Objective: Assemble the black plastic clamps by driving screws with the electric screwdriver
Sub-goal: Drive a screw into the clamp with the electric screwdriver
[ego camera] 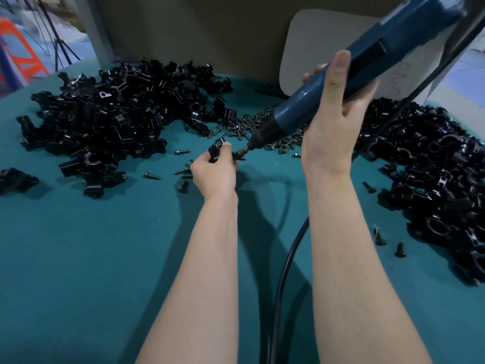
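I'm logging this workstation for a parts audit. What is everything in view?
table: one, teal, underneath everything.
clamp parts: many, black, left heap.
clamps: many, black, right heap.
screws: many, dark, centre heap, some scattered.
held clamp: one, black, in left hand.
electric screwdriver: one, blue, in right hand, tip at held clamp.
cable: one, black, between the forearms.
board: one, grey, upright behind.
left hand: one, bare, gripping held clamp.
right hand: one, bare, gripping electric screwdriver.

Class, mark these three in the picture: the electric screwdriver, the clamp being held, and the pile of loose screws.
electric screwdriver [294,102]: head view, on its blue barrel.
clamp [215,151]: head view, on its black body.
pile of loose screws [241,126]: head view, left part of the pile.
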